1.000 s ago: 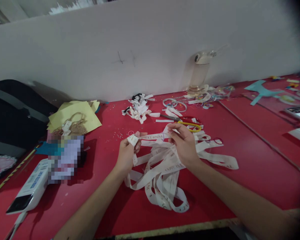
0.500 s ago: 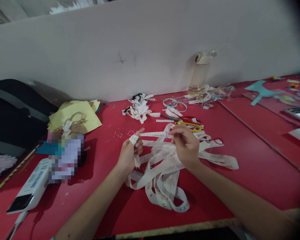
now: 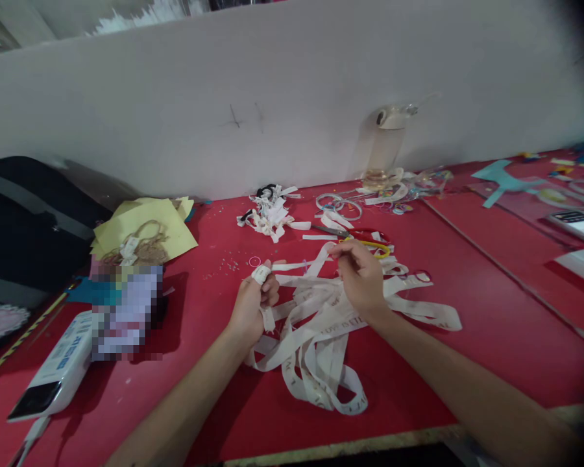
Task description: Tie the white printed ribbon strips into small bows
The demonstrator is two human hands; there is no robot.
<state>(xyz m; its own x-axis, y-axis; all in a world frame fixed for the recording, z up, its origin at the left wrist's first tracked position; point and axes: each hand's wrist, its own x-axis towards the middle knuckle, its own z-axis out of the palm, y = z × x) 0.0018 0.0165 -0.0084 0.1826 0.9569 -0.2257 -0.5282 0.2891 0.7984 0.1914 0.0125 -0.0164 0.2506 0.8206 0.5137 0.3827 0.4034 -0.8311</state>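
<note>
A long tangled white printed ribbon [image 3: 316,350] lies in loops on the red table [image 3: 467,363]. My left hand [image 3: 253,301] is closed around one end of it, with a folded bit of ribbon wrapped over the fingertip. My right hand [image 3: 363,279] pinches a stretch of the same ribbon a little to the right, so a short length runs taut between the two hands. Scissors with yellow and red handles [image 3: 365,239] lie just beyond my right hand.
A heap of short cut ribbon pieces [image 3: 271,214] and some rings [image 3: 340,206] lie further back, near a clear bottle [image 3: 387,149] by the white wall. Yellow paper with twine [image 3: 143,230] and a white power bank [image 3: 53,373] sit at the left.
My right hand has slid along the ribbon and lifted slightly, drawing the strip between the hands. My left hand keeps its grip in nearly the same spot.
</note>
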